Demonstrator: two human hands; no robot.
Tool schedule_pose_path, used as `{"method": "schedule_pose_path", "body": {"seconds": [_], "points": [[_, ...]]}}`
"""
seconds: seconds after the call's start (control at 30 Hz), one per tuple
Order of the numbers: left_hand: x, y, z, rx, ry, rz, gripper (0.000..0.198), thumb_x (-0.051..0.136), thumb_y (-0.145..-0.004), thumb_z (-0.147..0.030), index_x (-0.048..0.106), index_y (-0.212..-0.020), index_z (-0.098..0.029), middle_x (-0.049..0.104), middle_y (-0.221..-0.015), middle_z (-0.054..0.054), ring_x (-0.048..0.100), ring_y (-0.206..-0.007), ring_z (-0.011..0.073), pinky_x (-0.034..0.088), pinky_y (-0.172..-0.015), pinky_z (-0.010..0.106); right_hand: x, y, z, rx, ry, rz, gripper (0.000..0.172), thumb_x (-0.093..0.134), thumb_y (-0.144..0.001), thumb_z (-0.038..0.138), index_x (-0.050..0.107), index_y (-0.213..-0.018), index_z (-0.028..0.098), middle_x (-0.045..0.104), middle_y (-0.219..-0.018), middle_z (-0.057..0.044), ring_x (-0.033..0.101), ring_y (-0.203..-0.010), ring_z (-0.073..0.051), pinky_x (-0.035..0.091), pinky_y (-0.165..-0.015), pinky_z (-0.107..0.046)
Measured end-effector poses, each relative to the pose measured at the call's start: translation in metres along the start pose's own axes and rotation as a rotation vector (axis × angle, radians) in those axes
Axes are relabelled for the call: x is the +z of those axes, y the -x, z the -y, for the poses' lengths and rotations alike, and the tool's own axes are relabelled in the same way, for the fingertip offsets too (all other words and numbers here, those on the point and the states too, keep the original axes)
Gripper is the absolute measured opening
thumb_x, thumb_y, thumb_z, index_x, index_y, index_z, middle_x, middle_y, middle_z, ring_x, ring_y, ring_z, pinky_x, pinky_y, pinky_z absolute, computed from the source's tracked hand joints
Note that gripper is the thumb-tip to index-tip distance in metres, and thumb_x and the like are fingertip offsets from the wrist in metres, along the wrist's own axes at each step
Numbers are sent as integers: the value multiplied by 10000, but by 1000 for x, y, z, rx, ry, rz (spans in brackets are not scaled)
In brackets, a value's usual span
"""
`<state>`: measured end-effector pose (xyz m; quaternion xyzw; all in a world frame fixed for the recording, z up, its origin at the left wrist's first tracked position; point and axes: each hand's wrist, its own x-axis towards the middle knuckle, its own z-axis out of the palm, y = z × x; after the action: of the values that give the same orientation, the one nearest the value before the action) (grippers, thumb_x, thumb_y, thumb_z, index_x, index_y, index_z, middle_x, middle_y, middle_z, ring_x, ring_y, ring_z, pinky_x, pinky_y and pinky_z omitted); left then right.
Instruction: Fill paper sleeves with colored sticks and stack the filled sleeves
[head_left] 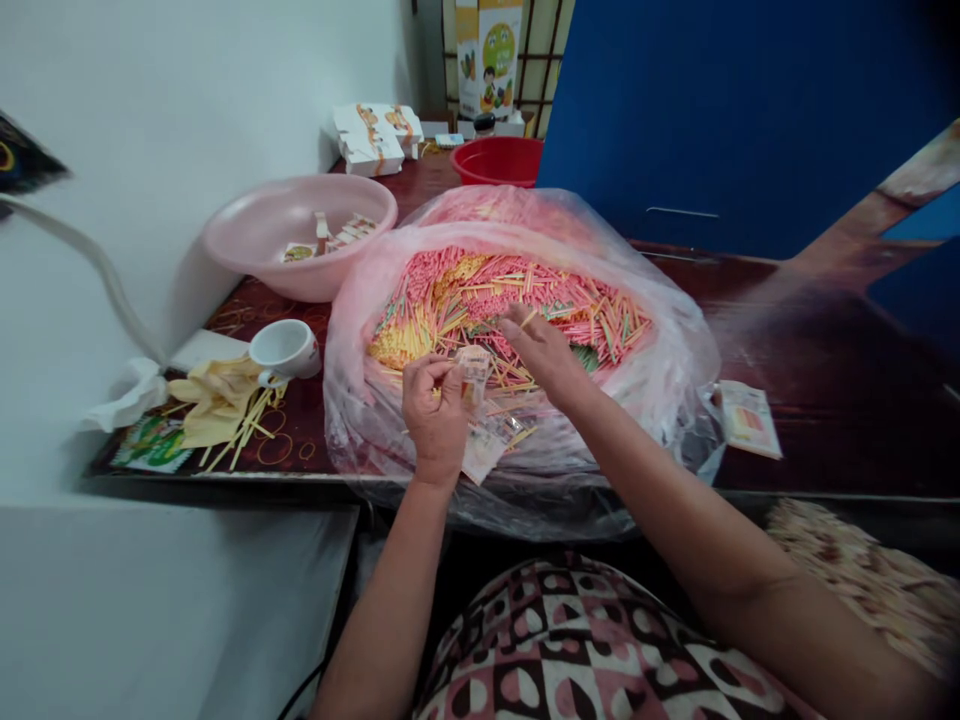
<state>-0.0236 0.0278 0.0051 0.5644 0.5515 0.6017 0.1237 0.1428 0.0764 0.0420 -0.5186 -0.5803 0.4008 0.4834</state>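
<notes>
My left hand [439, 410] is closed, pinching a small printed clear packet [474, 370] between thumb and fingers. More clear packets [484, 450] lie just below it on the front of a large plastic bag [682, 340]. This bag lies open, full of thin pink, yellow and green sticks [517, 285]. Over the sticks reaches my right hand [546, 350], palm down, with its fingers stretched out. A short yellow strip crosses those fingers; whether it is a stick or a ring I cannot tell. The fingertips are close to the sticks, and contact is unclear.
A pink basin [300, 235] holding several packets stands at the back left. A white cup [285, 350], loose yellow sticks [244, 425] and rubber bands lie left of the bag. To its right is a flat packet [750, 418]. A red basin [499, 160] and blue panel [675, 110] are behind.
</notes>
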Motion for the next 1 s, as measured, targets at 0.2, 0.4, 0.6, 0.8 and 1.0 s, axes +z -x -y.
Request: {"method": "schedule_pose_path", "body": {"seconds": [0.2, 0.4, 0.6, 0.8, 1.0], "points": [[2, 5, -9, 66, 9, 2, 158, 639, -967, -325, 661, -859, -213, 683, -1018, 53, 651, -1045, 193, 523, -1004, 372, 9, 31, 4, 107, -81, 162, 519, 653, -818, 731, 702, -875, 218, 704, -845, -49, 658, -794, -214, 553, -761, -374], [10, 14, -23, -312, 384, 282, 331, 715, -896, -369, 618, -1176, -221, 730, -1107, 75, 711, -971, 189, 591, -876, 344, 4, 38, -3, 126, -282, 98, 459, 764, -751, 643, 622, -671, 214, 571, -618, 29, 496, -594, -124, 444, -595, -276], [16, 19, -37, -435, 556, 396, 324, 794, -821, -415, 693, -1044, -203, 758, -969, 36, 695, -821, 155, 579, -796, 303, -6, 49, 0, 154, -416, 109, 433, 820, -689, 615, 658, -785, 225, 656, -737, 16, 547, -656, -135, 485, -642, -281], [4, 31, -42, -297, 285, 501, 473, 722, -860, -445, 650, -1280, -239, 769, -992, 40, 716, -863, 199, 573, -810, 344, -48, 69, -13, 88, -276, -17, 369, 746, -772, 579, 632, -771, 228, 631, -721, 27, 550, -653, -132, 483, -655, -278], [-21, 33, -11, 214, -346, 482, 310, 554, -956, -471, 741, -894, -232, 748, -912, 82, 674, -930, 297, 515, -907, 452, -186, 91, -42, 83, 98, -410, 346, 709, -786, 497, 704, -995, 221, 722, -840, -12, 625, -725, -176, 530, -690, -309]]}}
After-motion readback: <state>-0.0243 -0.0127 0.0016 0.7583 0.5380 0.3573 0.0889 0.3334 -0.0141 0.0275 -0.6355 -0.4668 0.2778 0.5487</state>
